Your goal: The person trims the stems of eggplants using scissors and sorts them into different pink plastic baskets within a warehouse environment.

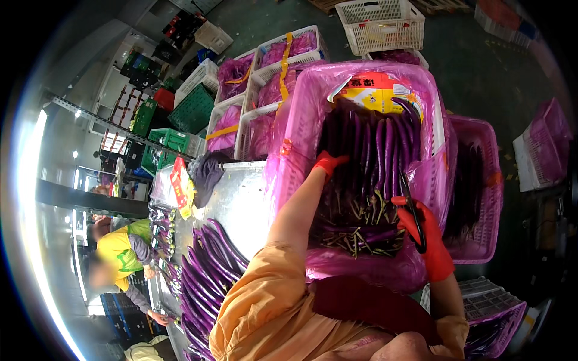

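Note:
My left hand (331,163), in a red rubber glove, reaches over the left side of a crate lined with pink plastic film (295,135); its fingers touch or hover by the dark eggplants, and whether they grip one I cannot tell. My right hand (417,225), also red-gloved, is closed around the black handles of scissors (421,237) at the crate's right side, blades pointing up beside the eggplants. Long purple eggplants (377,149) lie side by side in the crate, stems towards me. Beyond them a red and yellow printed sheet (379,92) lines the far end.
More eggplants (210,270) are heaped on the metal table (235,189) at left, near a dark cloth (208,173). A second pink crate (490,198) of eggplants stands right. Film-lined white crates (248,113) stand beyond the table. A co-worker in a yellow top (113,250) works across it.

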Demonstrator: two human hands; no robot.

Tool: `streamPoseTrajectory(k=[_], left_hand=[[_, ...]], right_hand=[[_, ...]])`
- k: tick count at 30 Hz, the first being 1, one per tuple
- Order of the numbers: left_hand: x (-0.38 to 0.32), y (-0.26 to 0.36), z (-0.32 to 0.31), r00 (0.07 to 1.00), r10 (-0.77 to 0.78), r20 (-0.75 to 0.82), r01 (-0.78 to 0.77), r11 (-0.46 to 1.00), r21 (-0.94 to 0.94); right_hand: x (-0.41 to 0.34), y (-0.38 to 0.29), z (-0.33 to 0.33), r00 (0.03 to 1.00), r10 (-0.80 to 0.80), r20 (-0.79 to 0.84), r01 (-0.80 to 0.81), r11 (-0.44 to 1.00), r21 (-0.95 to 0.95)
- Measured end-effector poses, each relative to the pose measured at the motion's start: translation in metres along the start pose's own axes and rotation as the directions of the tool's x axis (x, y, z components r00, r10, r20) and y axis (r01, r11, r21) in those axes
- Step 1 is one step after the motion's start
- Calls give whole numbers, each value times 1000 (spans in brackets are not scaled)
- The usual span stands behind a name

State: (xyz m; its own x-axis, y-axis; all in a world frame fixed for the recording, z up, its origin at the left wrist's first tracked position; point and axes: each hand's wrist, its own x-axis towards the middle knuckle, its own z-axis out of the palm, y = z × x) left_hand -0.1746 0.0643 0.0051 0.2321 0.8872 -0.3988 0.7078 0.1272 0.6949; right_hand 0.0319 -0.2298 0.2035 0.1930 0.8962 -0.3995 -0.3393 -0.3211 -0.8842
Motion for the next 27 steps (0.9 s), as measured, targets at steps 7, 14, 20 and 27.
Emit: streamPoseTrajectory(k=[7, 14, 20, 27], left_hand=[[-110, 57, -29, 797, 155, 583, 477, 429, -767], [-160, 100, -41, 671, 604, 431, 486, 82, -870], [-166, 115, -55, 614, 691, 381, 591, -84, -802], [-174, 132, -82, 495, 738, 459, 659, 25, -751]], right_hand=[[-1, -2, 0, 1000, -19, -9, 19, 1000, -19], [-5, -5, 1, 994, -22, 107, 27, 999, -43], [-22, -16, 9, 911, 68, 407, -19, 992, -121], [-31, -48, 8, 854, 114, 508, 368, 558, -744]])
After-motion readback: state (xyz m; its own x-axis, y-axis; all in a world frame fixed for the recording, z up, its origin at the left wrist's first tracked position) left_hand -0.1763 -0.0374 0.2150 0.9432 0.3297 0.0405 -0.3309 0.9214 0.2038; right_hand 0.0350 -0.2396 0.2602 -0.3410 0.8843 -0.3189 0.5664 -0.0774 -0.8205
